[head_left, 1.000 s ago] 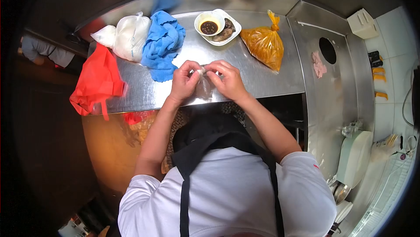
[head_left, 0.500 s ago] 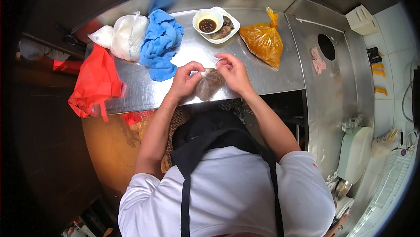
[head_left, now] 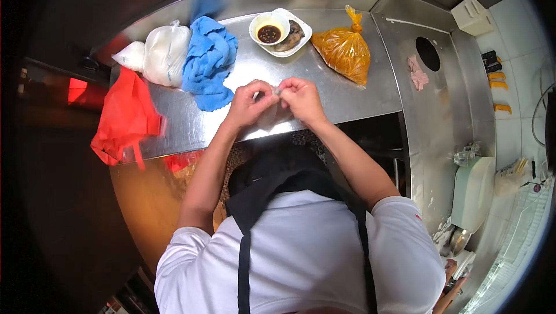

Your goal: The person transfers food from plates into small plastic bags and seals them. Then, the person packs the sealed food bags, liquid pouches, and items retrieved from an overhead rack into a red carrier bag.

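Observation:
My left hand and my right hand meet above the front of the steel counter. Both pinch the gathered top of a small clear plastic bag, which hangs below the fingers; its contents are hard to make out. Behind the hands sits a white dish holding dark food and a small bowl of dark sauce. To its right lies a tied bag of orange-yellow liquid. A blue cloth rests left of the hands.
Tied white plastic bags stand at the back left. A red bag drapes over the counter's left front edge. On the right side counter are a pink cloth, a round hole and a pale green-white box. Another person's hand shows at lower right.
My hands have come together at the neck of the small bag, where they were apart before. The whole view has shifted slightly.

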{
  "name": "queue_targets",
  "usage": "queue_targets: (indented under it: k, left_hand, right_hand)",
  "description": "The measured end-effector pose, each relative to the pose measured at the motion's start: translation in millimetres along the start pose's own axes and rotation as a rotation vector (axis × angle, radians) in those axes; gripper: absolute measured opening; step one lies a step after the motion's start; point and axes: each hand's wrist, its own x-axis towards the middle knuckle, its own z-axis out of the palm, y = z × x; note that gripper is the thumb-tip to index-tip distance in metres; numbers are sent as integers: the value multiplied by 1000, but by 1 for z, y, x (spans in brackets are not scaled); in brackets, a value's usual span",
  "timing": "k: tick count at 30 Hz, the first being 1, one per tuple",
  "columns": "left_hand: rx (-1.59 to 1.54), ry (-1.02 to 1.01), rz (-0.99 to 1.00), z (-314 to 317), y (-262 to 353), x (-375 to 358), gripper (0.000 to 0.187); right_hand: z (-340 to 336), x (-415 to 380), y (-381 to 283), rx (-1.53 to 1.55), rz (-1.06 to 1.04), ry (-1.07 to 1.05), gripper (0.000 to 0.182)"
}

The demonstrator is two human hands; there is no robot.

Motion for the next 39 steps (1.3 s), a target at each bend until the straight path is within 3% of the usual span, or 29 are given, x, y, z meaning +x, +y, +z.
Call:
queue_targets:
  k: [4, 8, 12, 14, 16, 19, 22, 23, 26, 29, 33, 39]
  left_hand:
    - [-4, 119, -61, 5, 3, 9, 12]
    - [136, 54, -1, 3, 1, 7, 16]
    - [412, -4, 149, 8, 9, 11, 17]
    - [494, 6, 167, 14, 7, 10, 18]
    - [412, 93, 245, 16, -6, 15, 18]
    - [261, 141, 169, 6, 8, 21, 14]
    - [-18, 141, -53, -15, -2, 9, 16]
    - [-140, 183, -15, -20, -18, 5, 22]
    - [-625, 234, -164, -37, -26, -2, 27]
    - [-706, 196, -158, -51, -21, -6, 32]
    - [-730, 218, -178, -65, -18, -10, 33]
    - [-422, 229, -142, -87, -27, -32, 31]
  right_hand:
    - [-4, 2, -11, 112, -93, -52, 11]
    - [-6, -1, -16, -410, -306, -66, 12]
    - [8, -2, -16, -286, -281, 97, 8]
    - [21, -7, -31, -398, -477, 142, 8]
    - [36, -12, -44, -435, -569, 155, 7]
    - [40, -6, -47, -374, -592, 73, 11]
    - [28, 12, -41, 33, -203, 114, 16]
    - [15, 27, -34, -24, -90, 220, 27]
    - [-16, 69, -3, -37, 232, 384, 34]
    - [-19, 98, 3, 179, 341, 264, 34]
    - [-13, 122, 10, 246, 329, 355, 22]
    - [-5, 107, 20, 210, 210, 441, 25]
